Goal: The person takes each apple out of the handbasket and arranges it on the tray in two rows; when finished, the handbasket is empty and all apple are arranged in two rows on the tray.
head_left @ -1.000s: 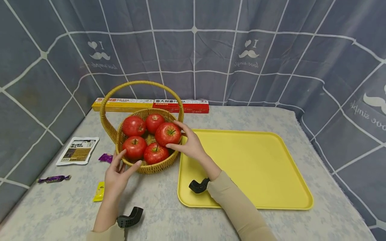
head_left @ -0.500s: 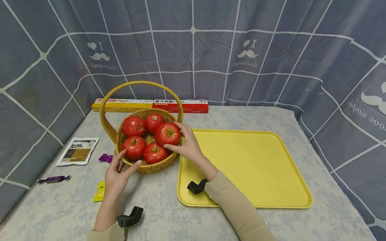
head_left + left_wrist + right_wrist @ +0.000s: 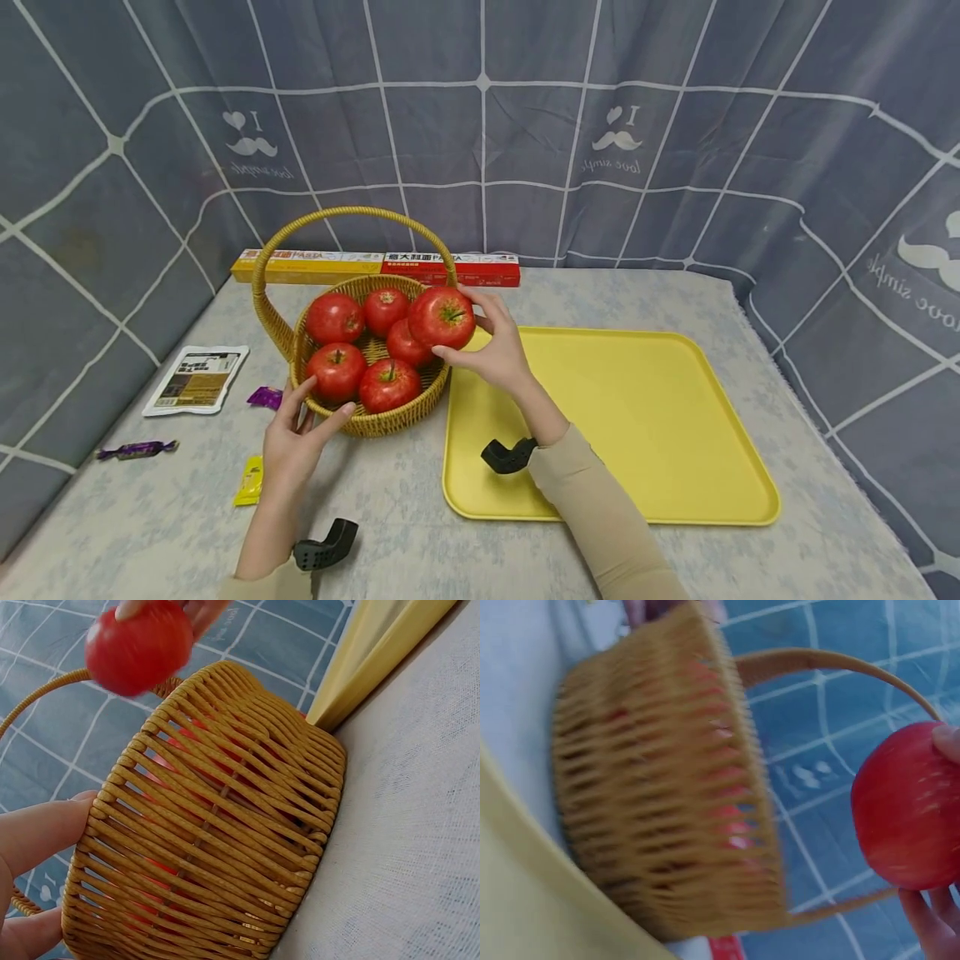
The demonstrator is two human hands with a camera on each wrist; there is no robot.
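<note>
A woven basket [image 3: 375,423] with a hoop handle holds several red apples [image 3: 335,372]. My right hand [image 3: 491,350] grips one red apple [image 3: 442,317] lifted just above the basket's right rim; it also shows as the apple [image 3: 139,646] at the top of the left wrist view and the apple [image 3: 907,806] in the right wrist view. My left hand [image 3: 296,435] holds the basket's near-left side, thumb on the rim and fingers against the weave. The left wrist view shows the basket wall [image 3: 217,825] with my fingers [image 3: 37,832] on it.
A yellow tray [image 3: 645,417] lies right of the basket on the grey cloth. Pasta boxes [image 3: 375,267] line the back edge. A white packet [image 3: 197,379], purple candies [image 3: 137,450] and a yellow sachet [image 3: 249,481] lie at the left. Blue curtains enclose the table.
My right hand has lifted the apple out of the basket, up and to the right. Another apple beneath it has come into view. The left hand stays on the basket.
</note>
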